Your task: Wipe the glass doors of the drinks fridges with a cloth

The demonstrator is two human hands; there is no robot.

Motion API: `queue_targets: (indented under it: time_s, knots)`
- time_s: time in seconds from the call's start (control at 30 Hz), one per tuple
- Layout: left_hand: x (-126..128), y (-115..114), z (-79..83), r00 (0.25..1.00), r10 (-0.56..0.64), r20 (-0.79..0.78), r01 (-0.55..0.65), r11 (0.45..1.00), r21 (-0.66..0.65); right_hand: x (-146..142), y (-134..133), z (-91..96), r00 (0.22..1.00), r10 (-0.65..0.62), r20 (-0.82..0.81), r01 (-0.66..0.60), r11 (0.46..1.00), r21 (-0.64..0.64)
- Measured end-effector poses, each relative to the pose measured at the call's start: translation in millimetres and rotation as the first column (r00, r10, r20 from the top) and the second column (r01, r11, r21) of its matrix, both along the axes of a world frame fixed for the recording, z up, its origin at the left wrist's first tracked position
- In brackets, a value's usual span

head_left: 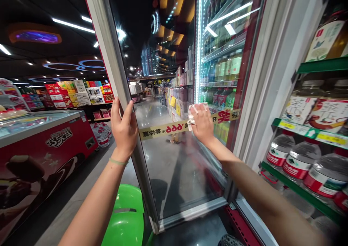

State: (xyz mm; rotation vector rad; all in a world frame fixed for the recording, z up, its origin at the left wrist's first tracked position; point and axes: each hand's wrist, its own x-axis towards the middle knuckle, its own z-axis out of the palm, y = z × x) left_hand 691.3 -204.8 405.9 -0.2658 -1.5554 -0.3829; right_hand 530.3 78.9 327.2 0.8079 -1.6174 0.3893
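Observation:
A glass cooler door [174, 166] stands swung open in front of me. My left hand [123, 128] grips its grey outer frame [108, 43], fingers wrapped round the edge. My right hand [201, 124] presses a white cloth [193, 112] flat against the inner side of the glass, on a yellow sticker strip [163, 129] with red and black print. A green band sits on my left wrist.
Open cooler shelves [304, 130] at the right hold water bottles and tea drinks. A red ice-cream chest freezer [40, 148] stands at the left. A green plastic stool [126, 217] is below the door. A shop aisle runs ahead behind the glass.

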Motion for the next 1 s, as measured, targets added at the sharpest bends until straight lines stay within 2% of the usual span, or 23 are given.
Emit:
queue_targets:
  time_s: [0.07, 0.2, 0.23, 0.3, 0.33, 0.37, 0.4, 0.5, 0.53, 0.57, 0.63, 0.67, 0.7, 0.77, 0.8, 0.83, 0.87, 0.93, 0.97, 1.0]
  knots:
    - [2, 1, 0.1, 1.0, -0.004, 0.011, 0.004, 1.0, -0.009, -3, 6, -7.9, 0.999, -0.026, 0.026, 0.028, 0.995, -0.091]
    - [3, 3, -1.1, 1.0, 0.027, -0.009, -0.027, 0.999, -0.031, -12, 25, -19.2, 0.994, 0.03, -0.103, -0.017, 0.992, 0.128]
    - [3, 3, -1.4, 0.999, 0.039, -0.017, -0.039, 0.999, -0.036, -15, 30, -20.9, 0.992, 0.03, -0.124, -0.016, 0.994, 0.109]
    - [3, 4, -1.8, 0.998, 0.06, -0.03, -0.062, 0.997, -0.044, -19, 41, -24.6, 0.996, -0.02, -0.09, 0.01, 0.995, -0.104]
    - [4, 5, -2.1, 0.997, 0.072, -0.035, -0.073, 0.996, -0.05, -22, 46, -27.0, 0.998, -0.046, -0.041, 0.036, 0.973, -0.227]
    - [5, 6, -2.4, 0.996, 0.083, -0.04, -0.085, 0.995, -0.058, -25, 50, -30.1, 0.998, -0.058, 0.007, 0.057, 0.953, -0.297]
    - [6, 7, -2.8, 0.995, 0.092, -0.04, -0.095, 0.994, -0.062, -28, 55, -33.7, 0.998, -0.056, 0.04, 0.065, 0.954, -0.293]
    - [10, 11, -4.6, 0.991, 0.128, -0.025, -0.13, 0.989, -0.064, -40, 71, -46.6, 0.997, -0.033, 0.065, 0.04, 0.993, -0.108]
    - [11, 12, -5.3, 0.989, 0.145, -0.025, -0.146, 0.987, -0.073, -44, 77, -50.8, 0.997, -0.033, 0.069, 0.042, 0.991, -0.131]
    - [12, 13, -5.9, 0.986, 0.163, -0.028, -0.165, 0.982, -0.088, -48, 84, -54.9, 0.996, -0.039, 0.08, 0.056, 0.974, -0.219]
    - [13, 14, -6.7, 0.98, 0.192, -0.042, -0.196, 0.973, -0.123, -53, 95, -62.3, 0.99, -0.06, 0.127, 0.111, 0.889, -0.444]
    - [13, 15, -6.7, 0.977, 0.206, -0.046, -0.211, 0.968, -0.138, -55, 99, -65.6, 0.986, -0.069, 0.15, 0.135, 0.86, -0.491]
    - [14, 16, -6.4, 0.974, 0.223, -0.042, -0.227, 0.962, -0.149, -56, 103, -68.6, 0.983, -0.079, 0.166, 0.15, 0.87, -0.471]
    - [15, 19, -4.8, 0.966, 0.26, -0.015, -0.259, 0.952, -0.161, -58, 108, -73.2, 0.982, -0.1, 0.161, 0.145, 0.942, -0.302]
    - [17, 22, -4.0, 0.962, 0.274, 0.004, -0.269, 0.949, -0.163, -59, 110, -74.9, 0.983, -0.104, 0.151, 0.139, 0.96, -0.241]
    - [18, 25, -3.8, 0.959, 0.281, 0.029, -0.273, 0.949, -0.159, -60, 113, -76.5, 0.984, -0.105, 0.144, 0.138, 0.96, -0.245]
    - [20, 28, -4.5, 0.958, 0.281, 0.052, -0.271, 0.951, -0.148, -61, 115, -78.3, 0.984, -0.101, 0.147, 0.143, 0.94, -0.309]
    - [24, 35, -11.1, 0.957, 0.276, 0.087, -0.264, 0.956, -0.13, -62, 117, -84.1, 0.979, -0.089, 0.184, 0.17, 0.851, -0.496]
    - [26, 37, -17.7, 0.954, 0.284, 0.095, -0.271, 0.954, -0.129, -61, 116, -88.5, 0.976, -0.081, 0.204, 0.182, 0.819, -0.544]
    - [27, 39, -26.6, 0.949, 0.298, 0.101, -0.284, 0.949, -0.137, -60, 116, -93.9, 0.973, -0.073, 0.217, 0.18, 0.827, -0.533]
